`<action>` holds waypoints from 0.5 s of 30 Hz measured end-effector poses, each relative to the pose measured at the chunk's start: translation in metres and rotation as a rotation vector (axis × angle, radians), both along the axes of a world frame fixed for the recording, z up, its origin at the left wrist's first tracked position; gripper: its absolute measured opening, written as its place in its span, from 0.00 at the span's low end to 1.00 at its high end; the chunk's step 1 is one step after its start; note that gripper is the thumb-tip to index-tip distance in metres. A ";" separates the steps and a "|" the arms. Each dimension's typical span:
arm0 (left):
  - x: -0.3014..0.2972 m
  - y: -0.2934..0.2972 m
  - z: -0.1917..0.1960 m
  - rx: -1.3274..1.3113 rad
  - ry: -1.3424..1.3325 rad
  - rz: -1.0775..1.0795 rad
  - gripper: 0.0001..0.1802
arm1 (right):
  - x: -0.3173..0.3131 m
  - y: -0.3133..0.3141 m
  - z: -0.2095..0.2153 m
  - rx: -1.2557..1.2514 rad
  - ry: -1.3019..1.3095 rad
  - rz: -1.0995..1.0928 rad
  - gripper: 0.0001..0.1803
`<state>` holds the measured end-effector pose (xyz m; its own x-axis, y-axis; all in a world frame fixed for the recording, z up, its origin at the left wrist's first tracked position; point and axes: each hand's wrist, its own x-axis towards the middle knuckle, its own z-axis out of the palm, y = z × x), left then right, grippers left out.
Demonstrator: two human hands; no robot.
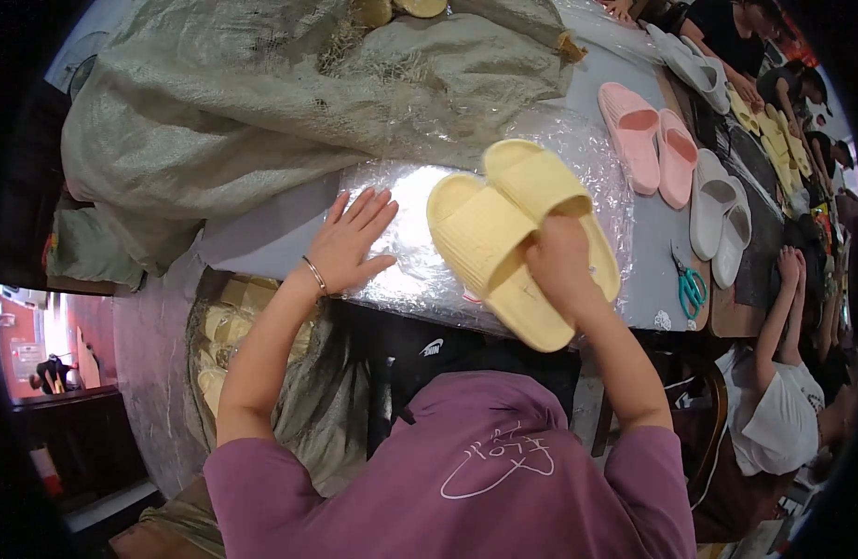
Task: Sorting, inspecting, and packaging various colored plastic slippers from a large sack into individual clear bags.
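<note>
Just behind the fingers (358, 206) of the left hand (345, 248), a thin metallic bangle (314, 276); farther back from them, a purple T-shirt (373, 503), short-sleeved, with a white line drawing (501, 455); nearer them, a black garment (490, 347).

Pale yellow slippers (480, 233), 2 of them, show fine parallel ridges. 2 pink slippers (629, 140) have a ridged pattern too; 2 pale grey slippers (710, 212) sit beyond. The woven sack (252, 112) is grey-green, the tabletop (657, 256) light grey. Scissors (693, 292) have teal handles. The shirt (382, 498) is purple, with thin white line art.
</note>
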<state>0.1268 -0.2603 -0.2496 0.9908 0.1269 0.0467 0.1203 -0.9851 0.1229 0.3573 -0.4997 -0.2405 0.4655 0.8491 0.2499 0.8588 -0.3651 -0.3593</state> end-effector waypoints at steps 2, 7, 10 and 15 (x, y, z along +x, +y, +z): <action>-0.004 0.001 0.005 -0.019 0.042 0.017 0.38 | 0.013 -0.010 -0.001 0.006 -0.051 -0.107 0.08; 0.033 -0.015 0.031 0.088 0.090 0.084 0.33 | 0.025 -0.008 -0.013 0.148 0.158 -0.257 0.08; 0.068 -0.024 0.008 -0.083 -0.253 0.094 0.33 | 0.007 0.011 -0.003 0.124 0.111 -0.133 0.07; 0.080 -0.021 -0.018 -0.022 -0.065 0.160 0.36 | 0.051 -0.018 -0.004 0.143 0.021 -0.124 0.09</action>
